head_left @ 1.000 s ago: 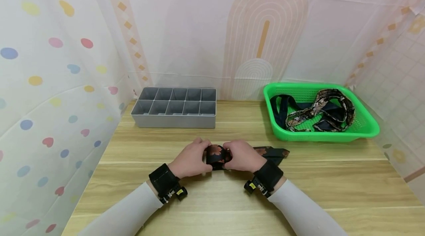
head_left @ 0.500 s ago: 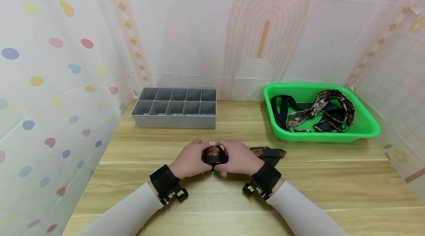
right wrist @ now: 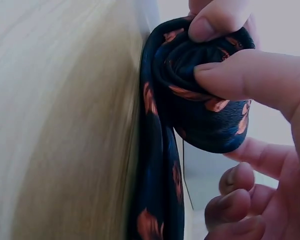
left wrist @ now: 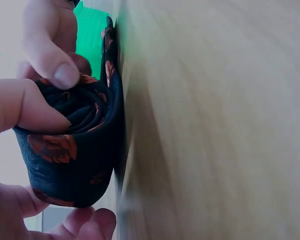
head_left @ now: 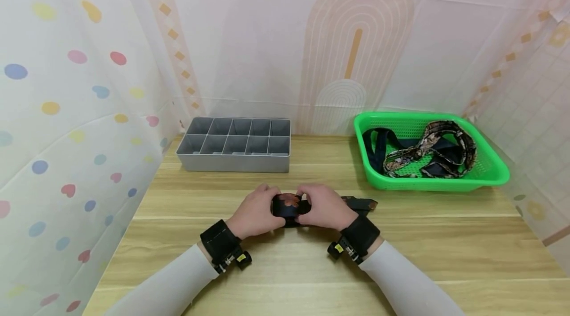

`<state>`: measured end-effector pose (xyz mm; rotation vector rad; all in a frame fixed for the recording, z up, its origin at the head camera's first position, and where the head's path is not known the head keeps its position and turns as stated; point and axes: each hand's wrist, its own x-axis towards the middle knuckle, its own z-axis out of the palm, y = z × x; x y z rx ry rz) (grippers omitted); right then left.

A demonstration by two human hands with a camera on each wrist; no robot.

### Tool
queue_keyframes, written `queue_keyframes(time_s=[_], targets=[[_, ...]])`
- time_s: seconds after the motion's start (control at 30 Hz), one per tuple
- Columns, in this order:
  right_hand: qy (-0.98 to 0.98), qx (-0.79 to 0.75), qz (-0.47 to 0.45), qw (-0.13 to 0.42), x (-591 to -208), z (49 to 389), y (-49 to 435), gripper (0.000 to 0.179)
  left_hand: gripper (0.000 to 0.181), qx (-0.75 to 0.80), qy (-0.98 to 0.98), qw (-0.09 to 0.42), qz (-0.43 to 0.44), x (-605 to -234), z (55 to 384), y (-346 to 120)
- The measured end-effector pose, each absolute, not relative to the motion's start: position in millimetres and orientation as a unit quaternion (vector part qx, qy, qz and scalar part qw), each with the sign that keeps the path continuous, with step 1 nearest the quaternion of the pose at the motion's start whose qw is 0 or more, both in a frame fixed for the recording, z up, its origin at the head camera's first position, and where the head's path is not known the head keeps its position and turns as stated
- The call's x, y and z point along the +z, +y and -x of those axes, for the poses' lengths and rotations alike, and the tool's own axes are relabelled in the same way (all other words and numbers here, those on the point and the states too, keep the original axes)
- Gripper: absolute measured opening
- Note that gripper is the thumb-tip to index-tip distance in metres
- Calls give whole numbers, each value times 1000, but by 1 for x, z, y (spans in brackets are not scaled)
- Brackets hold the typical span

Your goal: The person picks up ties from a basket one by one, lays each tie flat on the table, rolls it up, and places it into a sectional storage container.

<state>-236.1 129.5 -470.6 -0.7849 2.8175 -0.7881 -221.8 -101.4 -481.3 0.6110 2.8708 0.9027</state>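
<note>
A dark necktie with orange flowers stands on the table as a thick roll between my two hands. My left hand grips the roll from the left; in the left wrist view its thumb presses into the coiled end. From the right, my right hand holds the same roll, with the thumb on the coil's near face. The flat tail of the tie runs along the table to the right, partly hidden behind the right hand.
A grey divided box with two rows of compartments stands at the back left. At the back right is a green basket holding a navy strip and a floral-patterned one. Curtains hang behind and at both sides.
The tie's tail end has drawn leftward and shows shorter. My right hand moved left over the roll, then back right. The left hand has stayed nearly in place.
</note>
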Motion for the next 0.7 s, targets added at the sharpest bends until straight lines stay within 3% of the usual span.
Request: queue_keyframes(time_s=[0.33, 0.7], targets=[[922, -274, 260, 84, -479, 241, 133, 36, 64, 298, 931, 41, -206, -483, 224, -101], [918, -275, 274, 80, -481, 235, 126, 42, 47, 309, 926, 41, -214, -486, 224, -103]])
